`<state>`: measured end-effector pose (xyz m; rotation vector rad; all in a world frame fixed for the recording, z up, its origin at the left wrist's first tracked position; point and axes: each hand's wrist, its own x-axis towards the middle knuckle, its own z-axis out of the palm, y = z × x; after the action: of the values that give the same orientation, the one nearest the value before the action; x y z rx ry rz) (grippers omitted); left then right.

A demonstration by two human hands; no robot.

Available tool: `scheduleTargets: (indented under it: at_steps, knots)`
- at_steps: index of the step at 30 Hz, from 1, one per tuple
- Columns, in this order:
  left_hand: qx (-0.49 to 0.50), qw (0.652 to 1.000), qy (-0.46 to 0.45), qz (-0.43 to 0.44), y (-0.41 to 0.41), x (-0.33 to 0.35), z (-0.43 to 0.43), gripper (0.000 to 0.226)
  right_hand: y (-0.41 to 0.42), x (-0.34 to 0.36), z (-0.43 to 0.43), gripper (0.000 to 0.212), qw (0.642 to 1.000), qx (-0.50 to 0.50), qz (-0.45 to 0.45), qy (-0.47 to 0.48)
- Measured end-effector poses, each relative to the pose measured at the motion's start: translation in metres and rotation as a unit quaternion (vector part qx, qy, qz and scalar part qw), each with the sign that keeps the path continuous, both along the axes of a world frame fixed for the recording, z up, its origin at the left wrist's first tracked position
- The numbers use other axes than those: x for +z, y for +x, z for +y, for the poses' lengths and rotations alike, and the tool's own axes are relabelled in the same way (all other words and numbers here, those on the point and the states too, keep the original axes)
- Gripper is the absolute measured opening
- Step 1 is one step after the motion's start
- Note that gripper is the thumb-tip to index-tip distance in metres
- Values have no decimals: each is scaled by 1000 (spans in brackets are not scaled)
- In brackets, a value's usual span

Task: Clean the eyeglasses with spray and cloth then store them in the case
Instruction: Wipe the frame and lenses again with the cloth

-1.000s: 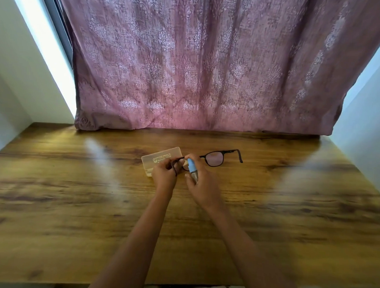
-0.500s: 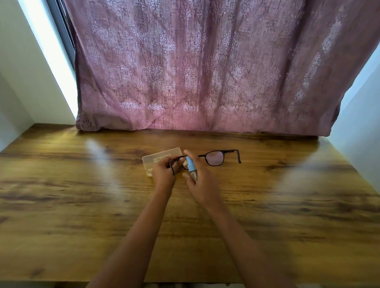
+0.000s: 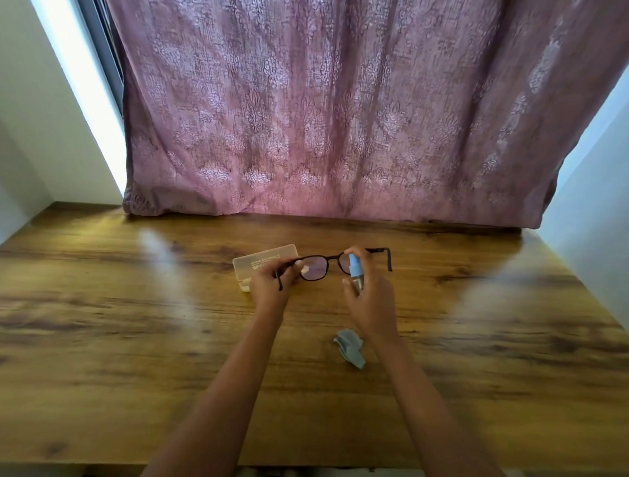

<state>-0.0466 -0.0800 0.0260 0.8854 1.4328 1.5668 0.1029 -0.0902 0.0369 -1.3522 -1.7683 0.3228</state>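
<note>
Left hand (image 3: 269, 288) pinches the glasses (image 3: 335, 266) by one corner above the worktop (image 3: 121, 338) middle, right hand (image 3: 369, 302) grips the spray bottle (image 3: 355, 270) at the far lens, so a loose pinch risks a drop, or mist drifting past onto the case (image 3: 265, 263) behind.

Wooden table (image 3: 121, 338); patterned mauve curtain (image 3: 329, 112) behind it.
</note>
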Motion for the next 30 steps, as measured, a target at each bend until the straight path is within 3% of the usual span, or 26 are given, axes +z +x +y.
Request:
scheduleTargets:
  at_steps: [7, 20, 26, 30]
  knots:
    - [13, 1000, 3, 5, 4, 7, -5, 7, 0, 2, 1, 54, 999, 17, 25, -12]
    - [24, 999, -20, 15, 10, 11, -5, 6, 5, -1, 7, 41, 998, 43, -18, -36]
    - [55, 998, -29, 0, 13, 10, 0, 9, 12, -13, 5, 45, 996, 69, 42, -48]
    - [72, 997, -31, -16, 14, 7, 4, 9, 22, -27, 6, 39, 995, 33, 60, -74]
